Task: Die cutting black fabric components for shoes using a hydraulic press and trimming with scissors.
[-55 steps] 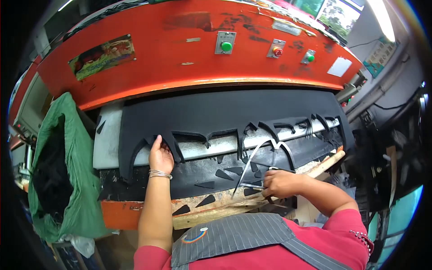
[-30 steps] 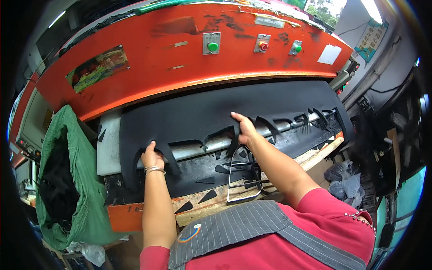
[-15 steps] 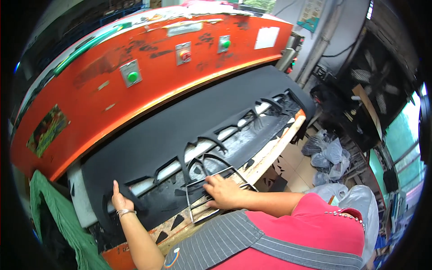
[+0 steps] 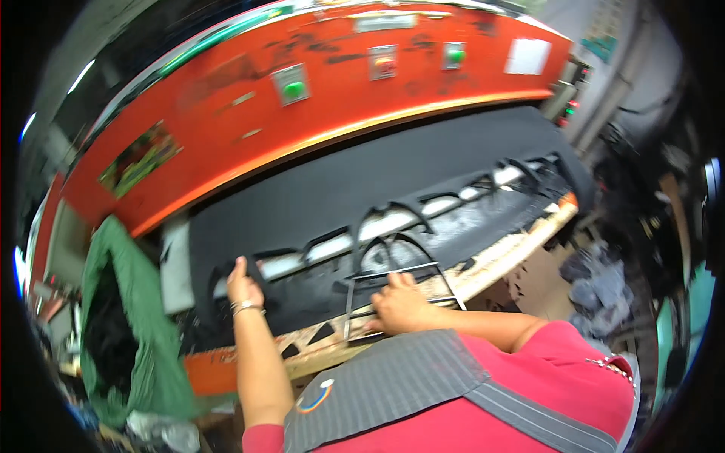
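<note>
A black sheet (image 4: 362, 166) lies across the machine bed, its near edge cut into arches and strips. At that edge's left end is my left hand (image 4: 245, 288), thumb pointing up and fingers around a black strip, partly hidden and blurred. My right hand (image 4: 402, 303) grips the thin metal frame of a cutting die (image 4: 349, 308) at the front of the bed. Curved black bands (image 4: 389, 253) rise just beyond the frame. Under the cut edge a white surface (image 4: 385, 224) shows through the gaps.
Behind the bed stands an orange machine beam (image 4: 332, 98) with green and red buttons. A worn wooden front edge (image 4: 513, 253) carries black scraps (image 4: 325, 332). Left is a green cloth sack (image 4: 136, 340) with black material; plastic bags (image 4: 600, 291) lie on the floor at right.
The whole view has swung, so the machine and both hands appear further right and slightly higher. Both hands keep about the same places on the sheet's edge and the cutting die.
</note>
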A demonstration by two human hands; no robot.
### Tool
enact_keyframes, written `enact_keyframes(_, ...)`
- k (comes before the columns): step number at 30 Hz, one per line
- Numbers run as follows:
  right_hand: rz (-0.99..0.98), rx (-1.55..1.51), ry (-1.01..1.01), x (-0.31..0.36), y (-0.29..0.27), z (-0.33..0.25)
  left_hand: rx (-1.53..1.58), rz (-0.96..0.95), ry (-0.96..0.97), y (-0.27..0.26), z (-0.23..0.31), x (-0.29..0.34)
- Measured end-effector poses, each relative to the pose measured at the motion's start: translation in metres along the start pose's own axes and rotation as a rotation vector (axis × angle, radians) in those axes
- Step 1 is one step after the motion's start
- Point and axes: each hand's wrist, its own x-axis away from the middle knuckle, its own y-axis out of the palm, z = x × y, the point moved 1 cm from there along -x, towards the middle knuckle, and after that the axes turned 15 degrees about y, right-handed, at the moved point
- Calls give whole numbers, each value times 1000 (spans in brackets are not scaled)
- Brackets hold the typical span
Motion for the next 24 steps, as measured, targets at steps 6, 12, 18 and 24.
enact_keyframes(6,-149,-18,-150,3,5,-8,-236,168,29,-47,55,60)
enact_keyframes(12,-588,-429,-16,-23,-3,-20,-533,231,283,-96,115,57)
enact_keyframes(18,-836,-1078,582,-44,17,-51,-820,188,446,-187,125,-27)
enact_keyframes(24,-451,-568,633,-35,-72,-111,-1053,-6,279,-253,102,-91)
